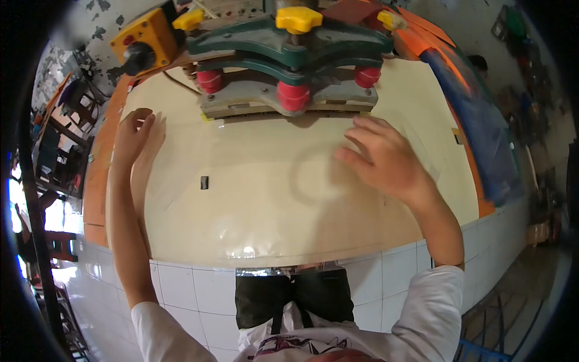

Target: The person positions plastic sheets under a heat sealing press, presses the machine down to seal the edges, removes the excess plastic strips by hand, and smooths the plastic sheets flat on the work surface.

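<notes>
A large cream sheet with a glossy, clear film over it (pixel 259 205) covers the worktable and overhangs its front edge. On the left side of the sheet is my left hand (pixel 136 133), fingers loosely bent and thumb apart, with nothing visible in it. My right hand (pixel 386 160) is over the right part of the sheet, just right of the press head, fingers spread and holding nothing. The press head (pixel 289 60) has a dark green frame, yellow star knobs and red cushions. Its grey plate (pixel 241 104) sits low over the sheet's far part; contact cannot be made out.
A yellow control box (pixel 145 45) with a black knob stands at the back left. Blue plastic sheeting (pixel 476 127) and orange sheets (pixel 425 36) hang at the right. A small dark patch (pixel 204 183) shows on the sheet. White tiles (pixel 205 289) lie below the table edge.
</notes>
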The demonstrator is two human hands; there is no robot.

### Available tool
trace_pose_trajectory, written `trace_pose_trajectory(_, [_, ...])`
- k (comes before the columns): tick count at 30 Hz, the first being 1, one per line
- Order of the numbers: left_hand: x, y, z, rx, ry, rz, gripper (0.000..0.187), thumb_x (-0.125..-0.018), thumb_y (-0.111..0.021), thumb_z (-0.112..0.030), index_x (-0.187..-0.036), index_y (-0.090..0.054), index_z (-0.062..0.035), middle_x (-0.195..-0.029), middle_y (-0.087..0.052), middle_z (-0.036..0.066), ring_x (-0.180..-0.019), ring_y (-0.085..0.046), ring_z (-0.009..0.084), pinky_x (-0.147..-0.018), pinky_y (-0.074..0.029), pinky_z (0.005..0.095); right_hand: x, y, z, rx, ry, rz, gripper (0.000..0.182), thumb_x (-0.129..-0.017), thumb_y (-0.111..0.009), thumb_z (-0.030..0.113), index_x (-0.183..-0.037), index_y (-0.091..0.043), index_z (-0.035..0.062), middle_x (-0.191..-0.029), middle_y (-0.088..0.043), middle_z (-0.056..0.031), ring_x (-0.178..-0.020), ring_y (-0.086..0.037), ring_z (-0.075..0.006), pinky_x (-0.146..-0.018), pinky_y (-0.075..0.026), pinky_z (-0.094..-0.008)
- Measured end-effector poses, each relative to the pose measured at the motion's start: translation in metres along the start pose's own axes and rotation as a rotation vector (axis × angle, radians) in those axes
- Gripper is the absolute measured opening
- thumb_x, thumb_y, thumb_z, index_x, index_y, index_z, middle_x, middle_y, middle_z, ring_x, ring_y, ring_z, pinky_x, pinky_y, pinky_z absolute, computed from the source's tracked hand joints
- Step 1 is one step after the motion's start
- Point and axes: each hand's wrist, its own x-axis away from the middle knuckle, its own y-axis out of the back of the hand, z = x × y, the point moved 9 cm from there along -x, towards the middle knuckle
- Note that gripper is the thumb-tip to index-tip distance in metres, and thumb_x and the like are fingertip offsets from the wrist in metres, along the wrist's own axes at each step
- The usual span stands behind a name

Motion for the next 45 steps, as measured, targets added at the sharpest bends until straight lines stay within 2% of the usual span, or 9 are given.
trace_pose_trajectory(1, [0.003, -0.004, -0.006, 0.006, -0.005, 0.015, 0.04, -0.094, -0.062, -0.035, -0.115, -0.067, -0.0015, -0.107, -0.07, 0.015, -0.099, -0.068, 0.0275, -0.087, -0.051, 0.0373, 0.0, -0.015, -0.009, 0.146, -0.082, 0.008, 0.039, -0.093, -0.064, 0.032, -0.113, -0.065, -0.0013, -0.12, -0.061, -0.0274, -0.115, -0.058, -0.043, -0.097, -0.046, -0.0481])
trace_pose_trajectory(2, [0.01, -0.014, -0.016, -0.174, -0.046, 0.092, 0.042, -0.093, -0.062, -0.034, -0.122, -0.063, -0.0035, -0.119, -0.064, 0.016, -0.111, -0.061, 0.0295, -0.095, -0.047, 0.0389, 0.001, -0.025, -0.019, 0.294, -0.163, 0.018, 0.05, -0.095, -0.06, 0.04, -0.125, -0.06, -0.0001, -0.13, -0.055, -0.0322, -0.124, -0.05, -0.0492, -0.103, -0.042, -0.0535])
trace_pose_trajectory(3, [0.017, -0.022, -0.029, -0.354, -0.088, 0.167, 0.047, -0.093, -0.062, -0.034, -0.13, -0.059, -0.0055, -0.131, -0.059, 0.016, -0.123, -0.055, 0.0315, -0.102, -0.044, 0.0404, 0.003, -0.033, -0.021, 0.299, -0.176, 0.026, 0.05, -0.095, -0.06, 0.04, -0.125, -0.06, -0.0001, -0.13, -0.055, -0.0322, -0.124, -0.05, -0.0492, -0.103, -0.042, -0.0535])
trace_pose_trajectory(4, [0.025, -0.025, -0.046, -0.4, -0.029, 0.227, 0.054, -0.092, -0.065, -0.035, -0.137, -0.054, -0.0072, -0.141, -0.05, 0.015, -0.132, -0.045, 0.0331, -0.11, -0.036, 0.043, 0.006, -0.042, -0.026, 0.353, -0.212, 0.058, 0.057, -0.097, -0.055, 0.044, -0.135, -0.052, 0.0018, -0.136, -0.047, -0.0357, -0.128, -0.044, -0.053, -0.105, -0.037, -0.0565])
trace_pose_trajectory(6, [0.025, -0.025, -0.052, -0.364, -0.05, 0.25, 0.055, -0.091, -0.066, -0.036, -0.137, -0.054, -0.0074, -0.141, -0.05, 0.016, -0.132, -0.045, 0.0339, -0.111, -0.036, 0.0433, 0.008, -0.053, -0.03, 0.371, -0.276, 0.135, 0.069, -0.1, -0.043, 0.051, -0.147, -0.04, 0.001, -0.141, -0.038, -0.0427, -0.137, -0.032, -0.0569, -0.111, -0.025, -0.0635])
trace_pose_trajectory(15, [0.023, -0.033, -0.034, -0.322, -0.06, 0.3, 0.057, -0.092, -0.066, -0.035, -0.142, -0.051, -0.0118, -0.148, -0.045, 0.016, -0.139, -0.038, 0.0353, -0.115, -0.031, 0.0453, 0.005, -0.047, -0.024, 0.402, -0.195, 0.057, 0.066, -0.097, -0.052, 0.049, -0.143, -0.047, 0.0021, -0.13, -0.046, -0.0458, -0.126, -0.044, -0.0601, -0.101, -0.038, -0.0647])
trace_pose_trajectory(24, [0.022, -0.035, -0.018, -0.328, -0.039, 0.322, 0.059, -0.093, -0.066, -0.036, -0.144, -0.049, -0.0124, -0.15, -0.042, 0.015, -0.14, -0.037, 0.0335, -0.116, -0.03, 0.0463, 0.005, -0.05, -0.024, 0.389, -0.187, 0.015, 0.067, -0.094, -0.054, 0.05, -0.14, -0.049, 0.001, -0.129, -0.047, -0.0441, -0.124, -0.048, -0.0564, -0.101, -0.036, -0.0663])
trace_pose_trajectory(36, [0.024, -0.035, -0.017, -0.334, 0.013, 0.335, 0.061, -0.093, -0.064, -0.041, -0.145, -0.048, -0.0129, -0.152, -0.04, 0.017, -0.143, -0.033, 0.0343, -0.117, -0.029, 0.0474, 0.005, -0.049, -0.02, 0.414, -0.182, 0.021, 0.064, -0.096, -0.054, 0.046, -0.141, -0.048, 0.0004, -0.127, -0.049, -0.0449, -0.121, -0.049, -0.0583, -0.1, -0.04, -0.0618])
trace_pose_trajectory(45, [0.022, -0.034, -0.022, -0.335, -0.045, 0.341, 0.061, -0.093, -0.064, -0.043, -0.145, -0.049, -0.0138, -0.152, -0.041, 0.017, -0.142, -0.034, 0.0356, -0.117, -0.028, 0.0477, 0.002, -0.047, -0.017, 0.426, -0.181, 0.043, 0.065, -0.096, -0.054, 0.046, -0.141, -0.047, -0.0001, -0.127, -0.049, -0.0455, -0.119, -0.051, -0.0585, -0.099, -0.042, -0.0608])
